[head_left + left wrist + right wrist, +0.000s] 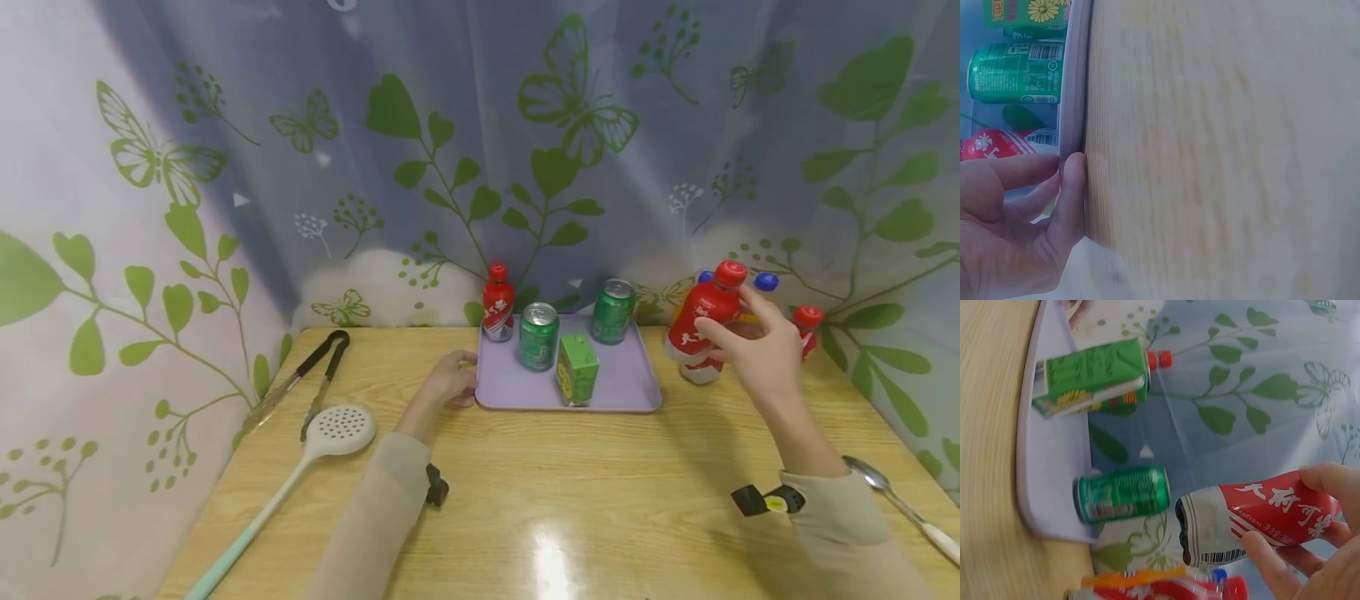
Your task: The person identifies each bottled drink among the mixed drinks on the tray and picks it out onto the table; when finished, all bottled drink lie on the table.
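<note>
My right hand grips a red cola bottle and holds it raised to the right of the tray, cap up and slightly tilted. At the left end of the lilac tray, my left hand pinches the rim between thumb and fingers. On that tray stand a small red-capped bottle at the back left, a green can in front of it, another green can at the back right, and a green drink carton near the front edge.
Behind the raised bottle stand more bottles, among them one with a blue cap and one with a red cap. Tongs and a slotted turner lie at left, a spoon at right. A patterned curtain closes the back.
</note>
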Action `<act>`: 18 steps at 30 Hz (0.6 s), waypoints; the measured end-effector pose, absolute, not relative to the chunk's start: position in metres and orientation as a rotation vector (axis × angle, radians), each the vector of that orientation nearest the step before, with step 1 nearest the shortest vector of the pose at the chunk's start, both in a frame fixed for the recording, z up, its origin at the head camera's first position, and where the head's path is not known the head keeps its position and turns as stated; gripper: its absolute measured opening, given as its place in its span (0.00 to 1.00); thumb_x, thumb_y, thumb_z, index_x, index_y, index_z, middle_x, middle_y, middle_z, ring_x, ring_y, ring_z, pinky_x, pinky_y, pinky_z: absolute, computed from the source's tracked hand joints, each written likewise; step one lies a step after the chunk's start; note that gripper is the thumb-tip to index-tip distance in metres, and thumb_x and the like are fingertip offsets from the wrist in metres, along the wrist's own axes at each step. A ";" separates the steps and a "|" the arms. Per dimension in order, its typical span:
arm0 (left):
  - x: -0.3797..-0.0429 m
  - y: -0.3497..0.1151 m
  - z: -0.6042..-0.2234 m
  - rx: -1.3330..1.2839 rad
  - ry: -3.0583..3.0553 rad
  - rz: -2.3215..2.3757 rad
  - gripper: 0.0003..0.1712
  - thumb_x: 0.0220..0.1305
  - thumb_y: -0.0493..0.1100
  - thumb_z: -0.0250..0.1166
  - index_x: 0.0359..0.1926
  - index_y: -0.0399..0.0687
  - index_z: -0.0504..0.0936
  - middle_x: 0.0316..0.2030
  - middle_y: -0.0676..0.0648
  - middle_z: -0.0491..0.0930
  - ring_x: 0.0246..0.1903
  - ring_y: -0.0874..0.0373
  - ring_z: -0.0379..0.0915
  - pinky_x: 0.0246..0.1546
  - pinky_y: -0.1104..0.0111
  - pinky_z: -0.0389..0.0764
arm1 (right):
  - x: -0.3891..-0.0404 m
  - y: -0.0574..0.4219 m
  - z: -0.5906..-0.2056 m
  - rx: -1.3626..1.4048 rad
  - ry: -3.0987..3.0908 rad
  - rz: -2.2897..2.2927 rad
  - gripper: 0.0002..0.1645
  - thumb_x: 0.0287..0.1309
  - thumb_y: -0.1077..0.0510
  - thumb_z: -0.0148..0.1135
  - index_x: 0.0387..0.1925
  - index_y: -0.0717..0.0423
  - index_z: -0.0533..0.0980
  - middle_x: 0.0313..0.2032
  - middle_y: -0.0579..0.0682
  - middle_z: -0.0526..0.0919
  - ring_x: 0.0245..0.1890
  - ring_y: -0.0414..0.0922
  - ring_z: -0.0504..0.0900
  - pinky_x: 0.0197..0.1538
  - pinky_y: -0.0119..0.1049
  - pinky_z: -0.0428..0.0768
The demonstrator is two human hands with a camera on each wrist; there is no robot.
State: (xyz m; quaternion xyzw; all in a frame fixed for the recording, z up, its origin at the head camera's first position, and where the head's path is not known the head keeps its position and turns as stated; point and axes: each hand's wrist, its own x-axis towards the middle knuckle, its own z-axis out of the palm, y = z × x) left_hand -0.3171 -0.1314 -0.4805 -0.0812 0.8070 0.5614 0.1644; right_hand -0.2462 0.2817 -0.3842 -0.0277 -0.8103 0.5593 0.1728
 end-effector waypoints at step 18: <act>-0.318 -0.128 -0.483 -0.216 2.340 1.581 0.39 0.61 0.24 0.56 0.75 0.40 0.69 0.35 0.44 0.74 0.26 0.60 0.72 0.22 0.76 0.85 | -0.227 0.342 -0.406 -0.284 -2.375 1.595 0.55 0.64 0.52 0.74 0.84 0.50 0.53 0.44 0.20 0.73 0.38 0.17 0.78 0.32 0.20 0.87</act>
